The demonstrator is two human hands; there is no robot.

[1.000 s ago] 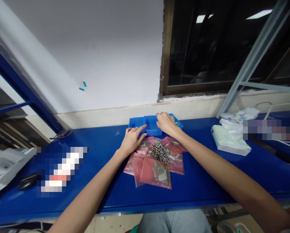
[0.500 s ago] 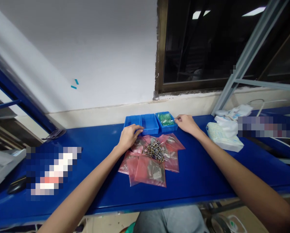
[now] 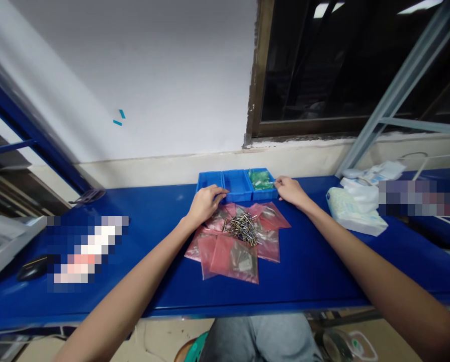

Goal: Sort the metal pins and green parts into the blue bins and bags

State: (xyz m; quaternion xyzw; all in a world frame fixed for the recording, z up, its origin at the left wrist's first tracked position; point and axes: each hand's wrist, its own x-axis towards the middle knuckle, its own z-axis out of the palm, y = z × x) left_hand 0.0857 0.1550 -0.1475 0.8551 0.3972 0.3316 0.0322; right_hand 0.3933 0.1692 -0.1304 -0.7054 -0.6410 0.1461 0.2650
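Right hand [image 3: 289,192]: fingers drawn close together at the outer right edge of the right-hand blue plastic bin [image 3: 264,194]; cannot tell whether they grip the rim or only press on it. Left hand [image 3: 203,205]: thumb and forefinger narrow, tips by the front of the bins, near where left and middle meet; cannot tell if anything sits between them.

Three bins in a row, side by side, at the back of the blue tabletop [image 3: 303,271]. Right one carries green plastic packets [image 3: 260,179]; middle bin [image 3: 237,180] shows bare floor; left bin [image 3: 209,178] partly behind left hand.

Just in front of the bins, between the forearms: overlapping pink translucent bags [image 3: 225,254], flat, with a loose heap of slender metal pieces [image 3: 243,229] on top. Pieces too small to identify.

Farther out: soft tissue pack [image 3: 355,216] to the right, black computer mouse [image 3: 32,268] to the far left. Behind, pale wall [image 3: 172,75] and dark window [image 3: 315,65].
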